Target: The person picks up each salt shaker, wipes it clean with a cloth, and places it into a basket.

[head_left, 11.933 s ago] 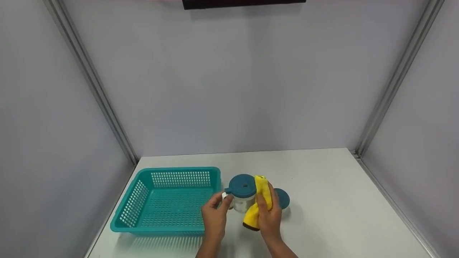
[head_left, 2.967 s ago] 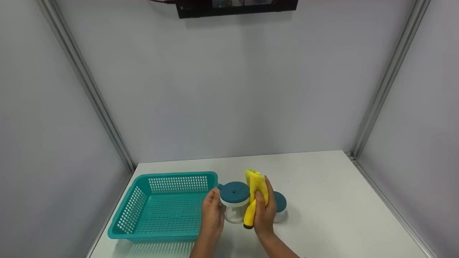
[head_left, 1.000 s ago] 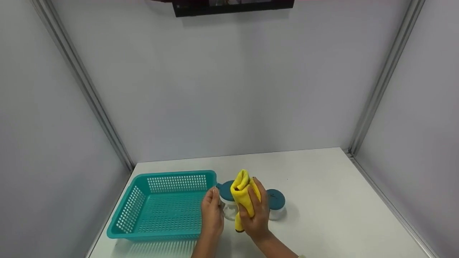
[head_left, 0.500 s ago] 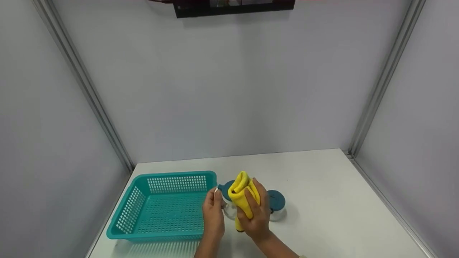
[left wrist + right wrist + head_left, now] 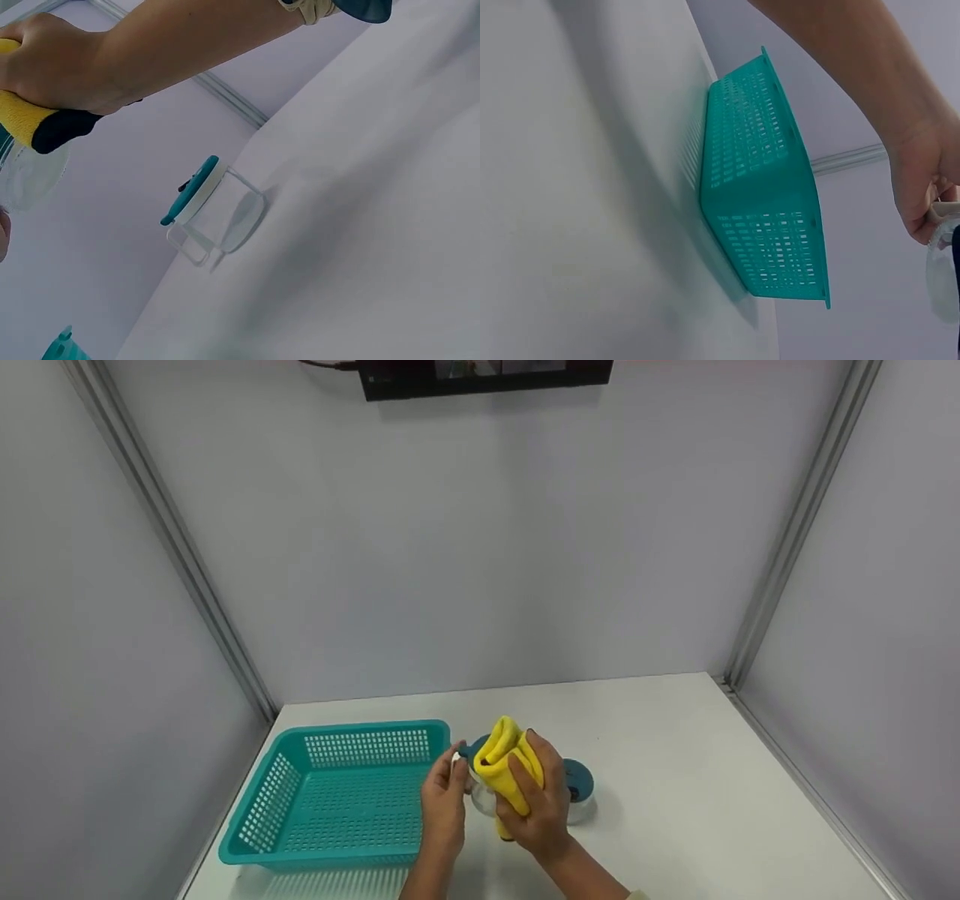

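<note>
Gripping yellow cloth (image 5: 497, 771) with right hand (image 5: 545, 808), left hand (image 5: 444, 804) pinching handle (image 5: 455, 762) of jar (image 5: 483, 799)

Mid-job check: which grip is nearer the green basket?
Left. The left grip is close by the right end of the green basket, holding the jar handle; the right grip is farther right, holding the yellow cloth.

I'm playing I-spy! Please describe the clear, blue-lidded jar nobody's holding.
Find the teal, rectangular plastic basket on the white table. Look right, past the bare right hand: there's the jar. It stands untouched; its blue-lidded lookalike is being held.
</note>
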Demonstrator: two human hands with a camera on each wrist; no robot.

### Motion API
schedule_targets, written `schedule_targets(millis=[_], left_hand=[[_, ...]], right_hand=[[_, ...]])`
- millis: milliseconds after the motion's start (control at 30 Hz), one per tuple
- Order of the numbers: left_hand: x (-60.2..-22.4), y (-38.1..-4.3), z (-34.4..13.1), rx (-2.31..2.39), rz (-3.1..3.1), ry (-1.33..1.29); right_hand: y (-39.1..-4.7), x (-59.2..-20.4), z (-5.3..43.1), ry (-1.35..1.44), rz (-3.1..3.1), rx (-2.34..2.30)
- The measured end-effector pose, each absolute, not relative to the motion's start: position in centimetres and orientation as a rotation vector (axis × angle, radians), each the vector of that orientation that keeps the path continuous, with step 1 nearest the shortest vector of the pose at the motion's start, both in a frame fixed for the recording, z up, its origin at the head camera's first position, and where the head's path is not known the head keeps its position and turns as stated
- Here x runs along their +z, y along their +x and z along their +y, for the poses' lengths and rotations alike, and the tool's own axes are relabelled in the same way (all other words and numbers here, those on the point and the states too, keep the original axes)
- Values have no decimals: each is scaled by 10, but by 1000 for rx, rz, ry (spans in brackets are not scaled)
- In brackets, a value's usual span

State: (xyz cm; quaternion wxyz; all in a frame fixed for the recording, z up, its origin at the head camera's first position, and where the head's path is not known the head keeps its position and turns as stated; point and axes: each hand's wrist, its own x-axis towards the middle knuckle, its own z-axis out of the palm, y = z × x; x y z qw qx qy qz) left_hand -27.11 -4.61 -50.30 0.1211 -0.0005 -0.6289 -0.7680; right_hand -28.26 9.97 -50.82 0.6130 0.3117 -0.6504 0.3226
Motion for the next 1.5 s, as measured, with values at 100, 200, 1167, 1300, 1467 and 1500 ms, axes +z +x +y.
schedule_targets(millis=[100, 200, 1167, 1300, 1467, 1500], left_hand=[[-503, -269, -49, -2213, -1888, -8], [-502, -267, -52, -2185, -1925, -18], [-521, -253, -33, -1835, -1886, -10], [-525, -249, -31, -1774, -1879, 2], [-527, -249, -31, -1750, -1867, 12], [-527, -249, -31, -1760, -1853, 10]], right_hand=[[-282, -507, 101, 721, -1511, 751], [-282, -506, 103, 714, -1518, 761], [-291, -516, 101, 726, -1587, 632], [-289, -519, 101, 745, -1595, 603], [-290, -522, 101, 767, -1606, 590], [-290, -522, 101, 772, -1611, 588]])
